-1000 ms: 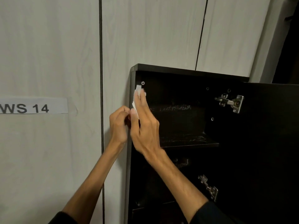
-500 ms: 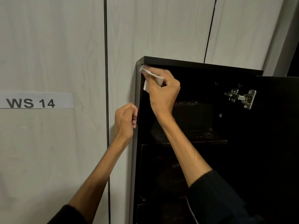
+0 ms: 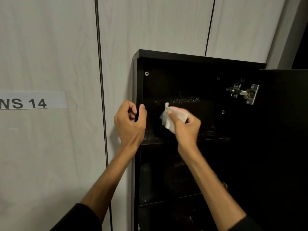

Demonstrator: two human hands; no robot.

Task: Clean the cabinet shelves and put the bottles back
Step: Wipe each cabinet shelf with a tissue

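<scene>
A: Cabinet [image 3: 191,55], black, with its door [image 3: 283,130] swung open to the right; that is what we see in the head view, set against a pale wood-grain wall [image 3: 150,22].

B: We see our left hand [image 3: 130,120] at the cabinet's left front edge, fingers curled round that edge with the thumb on the inner side. We take it as gripping the side panel.

A: And our right hand [image 3: 186,126] is inside the top compartment, fingers curled round a crumpled white cloth [image 3: 166,116]. The hand is a little blurred. The cloth sits in front of the dark back panel, above the top shelf [image 3: 215,135]; we cannot tell whether it touches the panel.

B: We see pale smears on the back panel just above the cloth, and more on the top shelf near its right end.

A: Lower down we make out two more shelves, both very dark. What lies on them is too dim for us to tell.

B: A metal hinge [image 3: 243,93] sits at the upper right, joining the door to the cabinet. A single screw [image 3: 146,73] shows near the upper left inner corner.

A: On the wall to the left we read a paper label [image 3: 33,100], "NS 14", cut off at the frame edge.
</scene>
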